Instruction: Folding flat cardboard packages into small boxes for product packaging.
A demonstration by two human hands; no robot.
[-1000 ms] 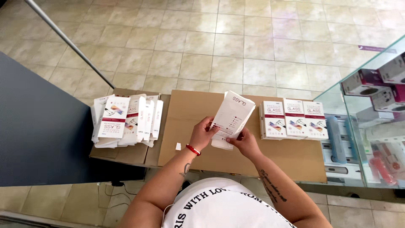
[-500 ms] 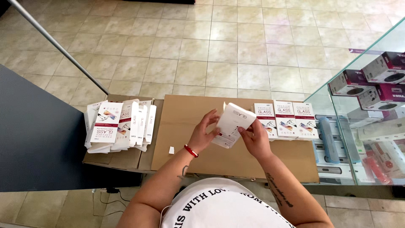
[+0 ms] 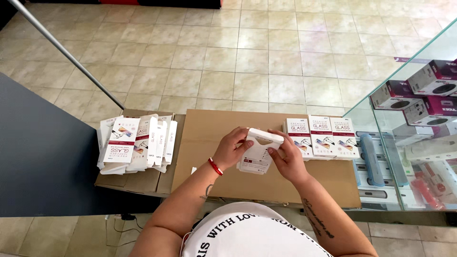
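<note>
Both hands hold one flat white product box (image 3: 256, 151) with a hang tab over the brown cardboard sheet (image 3: 204, 138). My left hand (image 3: 231, 148), a red band at its wrist, grips the box's left edge. My right hand (image 3: 285, 154) pinches its upper right end, and the top of the box tilts toward me. To the right lies a neat row of three white and red boxes (image 3: 321, 137). A loose pile of similar boxes (image 3: 135, 142) sits on the left.
A glass display case (image 3: 414, 128) with boxed goods stands at the right. A dark counter surface (image 3: 38, 162) lies at the left, a metal pole (image 3: 62, 50) slants over the tiled floor, and cables (image 3: 119, 223) lie below.
The white box has been lowered and tipped from upright toward flat, its top end now folded toward me. Both hands stayed on it.
</note>
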